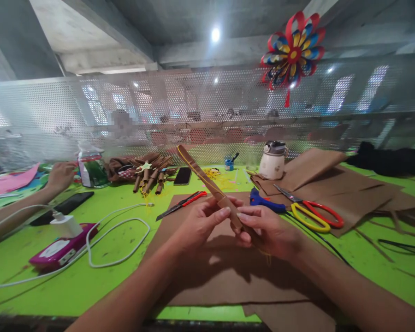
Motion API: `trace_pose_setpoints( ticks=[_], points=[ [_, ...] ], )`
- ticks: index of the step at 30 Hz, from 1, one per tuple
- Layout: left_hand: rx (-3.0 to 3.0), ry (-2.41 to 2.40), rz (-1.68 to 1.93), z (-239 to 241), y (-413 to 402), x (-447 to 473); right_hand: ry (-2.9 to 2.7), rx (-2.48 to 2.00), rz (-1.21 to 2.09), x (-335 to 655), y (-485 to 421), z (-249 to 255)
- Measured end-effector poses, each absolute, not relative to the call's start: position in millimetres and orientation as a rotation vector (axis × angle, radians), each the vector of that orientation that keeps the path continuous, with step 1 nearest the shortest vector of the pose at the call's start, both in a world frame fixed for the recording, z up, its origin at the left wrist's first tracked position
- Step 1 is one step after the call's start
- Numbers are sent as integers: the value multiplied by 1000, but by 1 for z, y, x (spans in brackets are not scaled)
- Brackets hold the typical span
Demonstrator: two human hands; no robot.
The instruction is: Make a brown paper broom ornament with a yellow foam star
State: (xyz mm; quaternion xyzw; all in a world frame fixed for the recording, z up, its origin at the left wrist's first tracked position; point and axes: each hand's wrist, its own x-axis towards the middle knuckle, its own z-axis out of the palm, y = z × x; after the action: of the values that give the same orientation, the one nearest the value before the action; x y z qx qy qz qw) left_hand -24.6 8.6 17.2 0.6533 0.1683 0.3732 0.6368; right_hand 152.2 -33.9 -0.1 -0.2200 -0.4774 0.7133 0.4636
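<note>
Both my hands pinch a long brown paper strip (207,180) with yellow string along its edge, tilted up toward the far left. My left hand (202,223) grips it near a wrapped paper band, thumb on top. Lower down, my right hand (273,228) has its thumb and fingers closed on the same strip. Yellow thread ends dangle below the right hand. Under both hands lies a brown paper sheet (207,286). A utility knife (181,204) rests at the sheet's far left, and a blue glue gun (266,202) lies just beyond my right hand.
Scissors (311,214) and brown paper pieces (332,189) lie right, near a white bottle (272,161). Paper rolls (152,175) and a phone (182,176) are at the back. A purple power strip (64,249) with white cable sits left, near another person's hand (61,175).
</note>
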Motion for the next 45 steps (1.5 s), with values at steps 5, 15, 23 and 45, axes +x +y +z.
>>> trace_pose_setpoints(
  ticks=[5, 15, 23, 45],
  points=[
    [1400, 400, 900, 15, 9, -24, -1163, -549, 1765, 148, -34, -3],
    [1409, 744, 975, 6, 19, -24, -1451, -1029, 1343, 133, -37, -10],
    [1369, 739, 914, 2, 12, -20, -1455, -1030, 1285, 126, -33, -27],
    [1351, 564, 941, 6, 10, -24, -1308, -700, 1538, 123, -35, -30]
  ],
)
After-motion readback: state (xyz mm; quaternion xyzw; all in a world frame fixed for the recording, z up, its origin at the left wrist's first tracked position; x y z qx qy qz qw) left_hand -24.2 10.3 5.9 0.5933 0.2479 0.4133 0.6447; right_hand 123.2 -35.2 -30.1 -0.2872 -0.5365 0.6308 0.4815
